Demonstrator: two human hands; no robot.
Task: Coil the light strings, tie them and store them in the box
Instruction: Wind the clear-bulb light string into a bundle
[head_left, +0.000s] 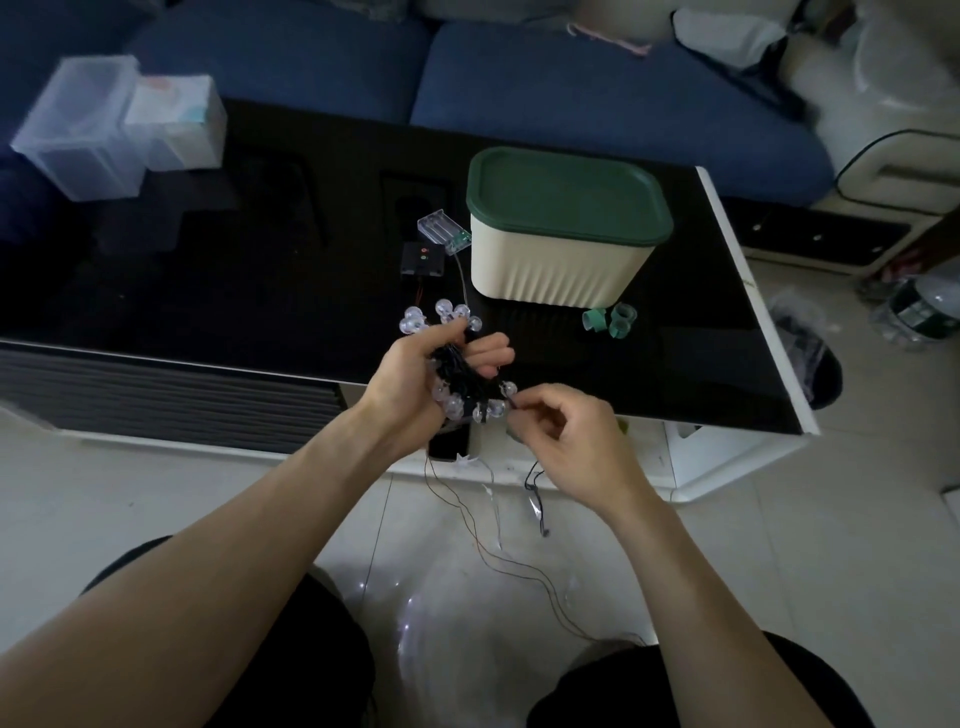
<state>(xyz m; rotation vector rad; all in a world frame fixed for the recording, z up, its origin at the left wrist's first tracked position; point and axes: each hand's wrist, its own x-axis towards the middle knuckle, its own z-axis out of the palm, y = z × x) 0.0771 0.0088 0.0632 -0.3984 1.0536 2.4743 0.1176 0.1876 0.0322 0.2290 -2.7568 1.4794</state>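
Coiling is largely complete. The left hand (415, 374) grips the bundled light string (457, 364), its fingers curled round the dark wire, in front of the box (561, 260) above the counter (260, 291) edge. The right hand (561, 441) pinches the wire end just beside the bundle. Tying appears not yet done: green ties (610, 319) lie unused just before the box. The lid (566, 192) is on; storage remains. Further thin wires (493, 545) trail on the floor.

My black table (311, 291) is carrying: lidded box (561, 234) | two battery packs (434, 244) | green ties (610, 319) | clear bins (104, 124)
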